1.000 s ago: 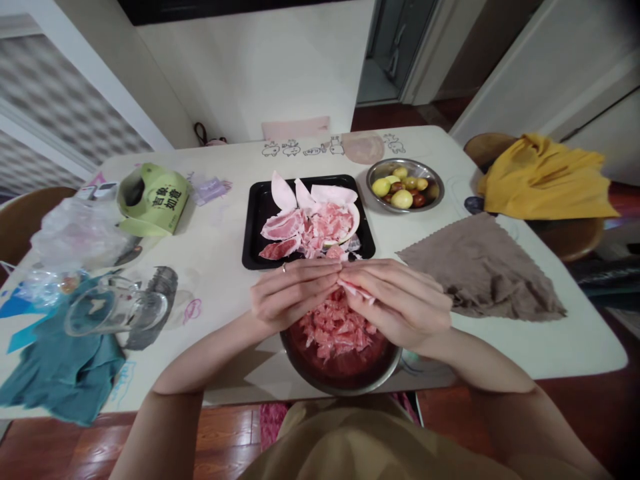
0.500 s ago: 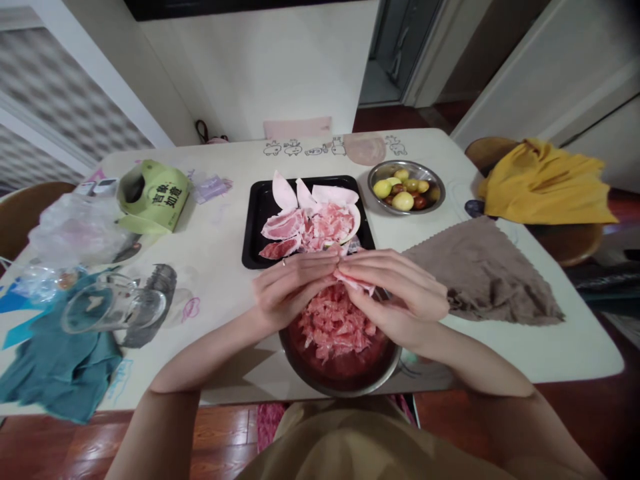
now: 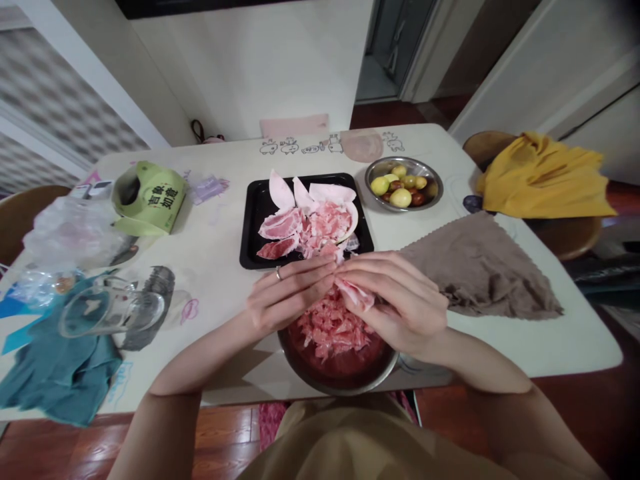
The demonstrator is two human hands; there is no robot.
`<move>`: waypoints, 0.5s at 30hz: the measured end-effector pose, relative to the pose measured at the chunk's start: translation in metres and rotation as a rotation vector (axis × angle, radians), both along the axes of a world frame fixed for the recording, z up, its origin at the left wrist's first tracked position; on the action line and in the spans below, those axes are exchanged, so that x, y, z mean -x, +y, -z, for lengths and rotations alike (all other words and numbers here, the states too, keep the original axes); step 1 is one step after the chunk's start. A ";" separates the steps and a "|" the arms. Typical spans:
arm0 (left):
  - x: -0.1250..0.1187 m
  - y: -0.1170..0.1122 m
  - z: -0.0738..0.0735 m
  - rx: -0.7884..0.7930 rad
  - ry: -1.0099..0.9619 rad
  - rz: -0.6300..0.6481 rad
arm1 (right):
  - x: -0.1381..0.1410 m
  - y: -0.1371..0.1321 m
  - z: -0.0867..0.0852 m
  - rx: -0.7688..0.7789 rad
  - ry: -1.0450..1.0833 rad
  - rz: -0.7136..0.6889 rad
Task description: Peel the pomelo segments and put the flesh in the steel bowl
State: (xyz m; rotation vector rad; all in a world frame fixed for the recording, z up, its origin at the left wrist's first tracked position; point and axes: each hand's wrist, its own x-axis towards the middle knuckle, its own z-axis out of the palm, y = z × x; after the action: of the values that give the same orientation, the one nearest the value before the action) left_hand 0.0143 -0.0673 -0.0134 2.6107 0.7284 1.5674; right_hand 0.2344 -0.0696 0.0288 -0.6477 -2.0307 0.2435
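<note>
My left hand (image 3: 287, 293) and my right hand (image 3: 400, 297) meet fingertip to fingertip over a metal bowl (image 3: 340, 377) at the table's near edge. Both are closed on one pink pomelo segment (image 3: 356, 293), which shows mostly under my right fingers. There is a ring on my left hand. The bowl holds a heap of peeled pink pomelo flesh (image 3: 333, 327). Just beyond my hands lies a black tray (image 3: 250, 230) piled with pink peel and membrane scraps (image 3: 313, 223).
A brown cloth (image 3: 480, 267) lies right of my hands. A steel bowl of small green and red fruits (image 3: 404, 185) sits behind it. On the left are a glass jug (image 3: 107, 313) on a teal cloth (image 3: 60, 367), a green box (image 3: 150, 198) and plastic bags (image 3: 70, 233). A yellow cloth (image 3: 543, 177) covers a chair.
My hands have stayed together over the bowl. The fingers have shifted slightly and more of the pink segment shows under my right hand.
</note>
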 end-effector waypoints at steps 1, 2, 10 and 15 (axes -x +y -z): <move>0.001 -0.001 -0.002 0.004 0.013 0.009 | 0.001 0.000 -0.001 0.016 0.017 0.005; 0.003 -0.003 -0.004 0.014 0.032 0.019 | 0.002 0.000 -0.001 0.032 0.033 0.008; 0.016 -0.015 -0.029 0.096 0.240 0.018 | 0.011 0.007 0.005 0.173 0.268 -0.007; 0.015 -0.017 -0.022 0.101 0.156 0.014 | 0.007 0.011 0.000 0.103 0.191 -0.047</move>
State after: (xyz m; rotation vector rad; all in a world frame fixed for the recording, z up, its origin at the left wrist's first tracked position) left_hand -0.0012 -0.0843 0.0089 2.6795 0.7734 1.2977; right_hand 0.2277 -0.0590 0.0290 -0.6166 -1.8605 0.4236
